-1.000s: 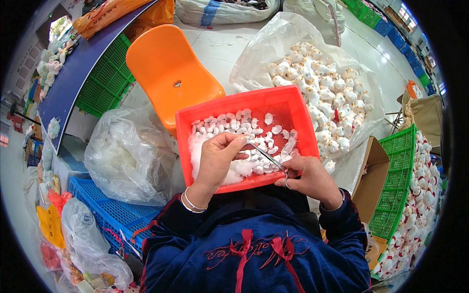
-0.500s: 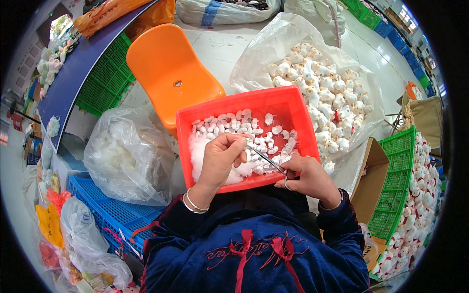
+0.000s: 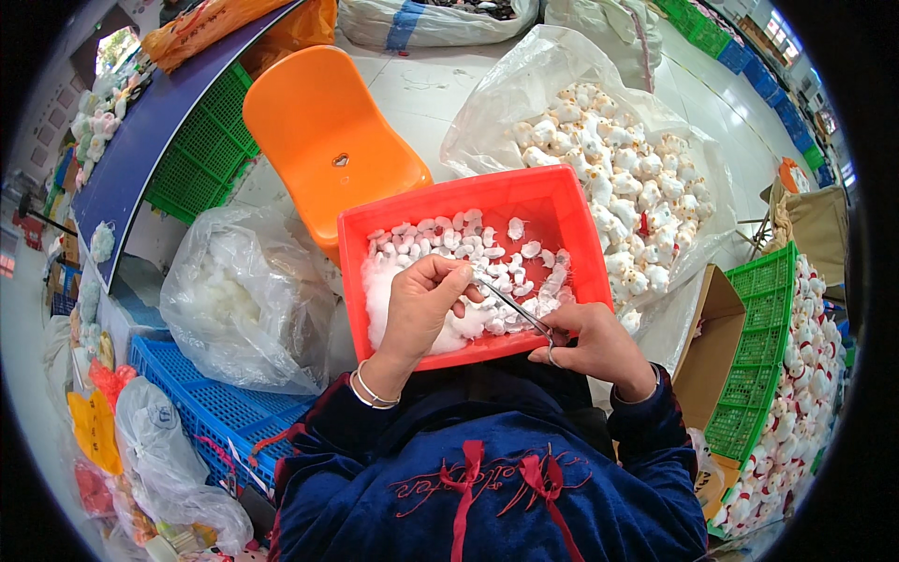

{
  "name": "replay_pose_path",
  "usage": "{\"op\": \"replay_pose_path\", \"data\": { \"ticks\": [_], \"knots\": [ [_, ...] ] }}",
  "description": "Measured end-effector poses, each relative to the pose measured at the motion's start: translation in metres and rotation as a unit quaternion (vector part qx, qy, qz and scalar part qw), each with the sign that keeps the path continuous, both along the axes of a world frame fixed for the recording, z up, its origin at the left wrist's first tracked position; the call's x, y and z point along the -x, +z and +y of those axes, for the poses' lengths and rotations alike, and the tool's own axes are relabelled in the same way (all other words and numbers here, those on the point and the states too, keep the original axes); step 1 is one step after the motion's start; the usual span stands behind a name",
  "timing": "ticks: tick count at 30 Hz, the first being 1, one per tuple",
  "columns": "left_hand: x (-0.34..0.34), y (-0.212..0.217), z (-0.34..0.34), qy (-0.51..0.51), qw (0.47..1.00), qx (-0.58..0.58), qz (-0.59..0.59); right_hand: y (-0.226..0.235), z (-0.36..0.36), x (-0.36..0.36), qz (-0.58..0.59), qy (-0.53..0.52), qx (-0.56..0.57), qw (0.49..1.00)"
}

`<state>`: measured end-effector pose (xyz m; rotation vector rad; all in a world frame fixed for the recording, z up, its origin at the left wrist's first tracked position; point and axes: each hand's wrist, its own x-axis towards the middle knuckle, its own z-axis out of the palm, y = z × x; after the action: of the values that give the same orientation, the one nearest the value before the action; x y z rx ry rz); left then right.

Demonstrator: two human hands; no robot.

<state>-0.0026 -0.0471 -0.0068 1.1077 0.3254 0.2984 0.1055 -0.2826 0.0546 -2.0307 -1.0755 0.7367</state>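
Observation:
A red plastic bin (image 3: 571,225) is in front of me. On its floor lie many small white fabric pieces (image 3: 452,239), rounded and curved, with a heap of fluffy white stuffing (image 3: 377,292) at the left side. Above them, my left hand (image 3: 426,304) is closed in a pinch with a small white piece, mostly hidden by the fingers. My right hand (image 3: 595,345) grips the ring handles of slim metal forceps (image 3: 510,302). Their tip points up and left to the left fingertips, at the small piece.
An orange chair (image 3: 328,140) stands beyond the bin. To the right, a clear bag (image 3: 510,89) holds white plush pieces (image 3: 637,206), near a cardboard box (image 3: 716,328) and green crate (image 3: 758,328). On the left are a bag of stuffing (image 3: 248,300) and a blue crate (image 3: 234,412).
The forceps and right hand have shifted very slightly right and down, the tip drawn a little back from the left fingertips. The left hand stays pinched in nearly the same place.

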Motion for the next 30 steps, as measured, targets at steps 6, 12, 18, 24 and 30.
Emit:
{"op": "replay_pose_path", "data": {
  "ticks": [6, 12, 18, 24, 30],
  "knots": [
    [0.001, 0.0, 0.0, -0.009, 1.0, -0.018, 0.001, 0.005, 0.0, 0.001, 0.017, -0.006, 0.025, 1.0],
    [0.001, 0.002, 0.0, -0.029, 0.999, -0.014, 0.012, -0.001, -0.001, -0.002, 0.007, 0.006, 0.001, 1.0],
    [0.002, -0.001, -0.004, -0.045, 0.998, -0.036, 0.003, 0.002, 0.004, -0.003, 0.01, 0.021, 0.003, 1.0],
    [0.006, -0.002, 0.015, -0.096, 0.995, -0.019, 0.029, -0.011, -0.001, -0.013, 0.064, 0.039, 0.001, 0.997],
    [0.01, 0.007, 0.025, -0.152, 0.986, -0.012, 0.06, -0.007, -0.002, -0.021, 0.132, 0.06, 0.032, 0.989]
  ]
}}
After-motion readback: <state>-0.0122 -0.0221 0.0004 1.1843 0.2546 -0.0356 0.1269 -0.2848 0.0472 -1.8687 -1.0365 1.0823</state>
